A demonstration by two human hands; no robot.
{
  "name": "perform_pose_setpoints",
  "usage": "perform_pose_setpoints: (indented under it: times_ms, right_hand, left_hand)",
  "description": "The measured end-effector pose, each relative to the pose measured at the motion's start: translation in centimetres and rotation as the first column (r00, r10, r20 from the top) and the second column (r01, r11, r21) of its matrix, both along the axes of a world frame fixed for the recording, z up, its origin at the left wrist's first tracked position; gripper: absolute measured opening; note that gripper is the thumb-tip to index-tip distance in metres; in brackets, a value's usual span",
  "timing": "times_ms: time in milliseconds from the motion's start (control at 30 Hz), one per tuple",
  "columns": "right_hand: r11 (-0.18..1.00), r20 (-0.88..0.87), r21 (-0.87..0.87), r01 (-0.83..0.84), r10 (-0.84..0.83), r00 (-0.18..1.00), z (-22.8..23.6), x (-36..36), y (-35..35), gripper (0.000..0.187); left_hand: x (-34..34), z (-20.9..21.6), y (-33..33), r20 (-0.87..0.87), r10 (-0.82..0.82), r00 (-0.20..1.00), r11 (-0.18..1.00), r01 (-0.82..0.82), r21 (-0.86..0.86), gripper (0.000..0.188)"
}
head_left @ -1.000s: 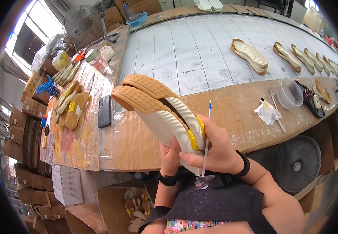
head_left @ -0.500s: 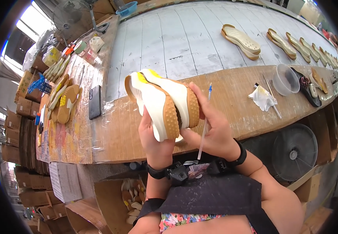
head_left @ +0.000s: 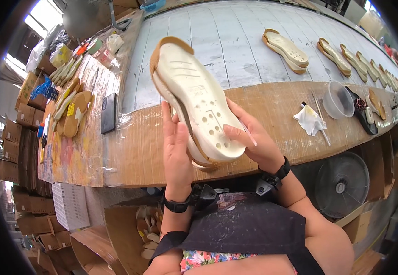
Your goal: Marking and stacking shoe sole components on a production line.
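A pair of cream shoe soles (head_left: 187, 87) with tan edges is held over the table's near edge, one stacked on the other. The upper one shows its inner face, with round holes toward the near end. My right hand (head_left: 254, 140) grips them at the near right, thumb pressed on the upper face. A thin clear pen (head_left: 248, 134) sticks out of that hand; the rest of it is hidden. My left hand (head_left: 177, 153) lies along the left side of the soles, its fingers stretched out; how much weight it bears I cannot tell.
Soles (head_left: 285, 50) stand in a row on the pale board (head_left: 235, 59). Right of me are a white cloth (head_left: 310, 120), a clear tub (head_left: 338, 101) and a black insole-shaped piece (head_left: 361, 110). A phone (head_left: 109, 113) and more soles (head_left: 77, 114) lie left.
The soles have been turned from showing their studded tan ends and white sides to the holed inner face. My left fingers have straightened, and the right thumb has come onto the upper sole.
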State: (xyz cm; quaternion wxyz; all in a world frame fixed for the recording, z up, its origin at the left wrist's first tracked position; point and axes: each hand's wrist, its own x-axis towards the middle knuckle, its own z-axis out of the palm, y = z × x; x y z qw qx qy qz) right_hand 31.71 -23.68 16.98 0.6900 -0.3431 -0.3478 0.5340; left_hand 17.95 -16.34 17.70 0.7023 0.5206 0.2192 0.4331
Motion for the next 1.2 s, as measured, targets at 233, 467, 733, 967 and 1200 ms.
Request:
perform_pose_setpoints:
  times_ms: [233,467,733,967,1200]
  right_hand:
    - [0.982,0.367,0.17,0.083,-0.141,0.919,-1.0,-0.7,-0.2,0.065]
    - [0.985,0.013,0.146,0.089,-0.091,0.996,1.4,-1.9,-1.1,0.051]
    - [0.985,0.128,0.115,0.127,-0.141,0.982,0.3,-3.5,-1.4,0.056]
    - [0.975,0.177,0.131,0.18,-0.202,0.963,0.2,-4.2,-1.8,0.057]
    - [0.951,0.256,0.155,0.268,-0.301,0.919,-0.7,-4.3,-1.5,0.051]
  left_hand:
    - [-0.8,-1.7,0.6,-0.039,-0.049,0.998,0.988,0.043,-0.146,0.064]
    - [-1.2,-2.5,0.4,0.25,0.041,0.967,0.969,0.022,-0.246,0.045]
    - [-2.2,-1.8,-1.0,0.286,0.049,0.957,0.99,-0.009,-0.141,0.048]
    - [-1.7,-1.0,-2.1,0.115,0.189,0.975,0.976,-0.173,-0.136,0.05]
    - [-0.8,-0.5,-2.6,0.059,0.248,0.967,0.963,-0.239,-0.125,0.051]
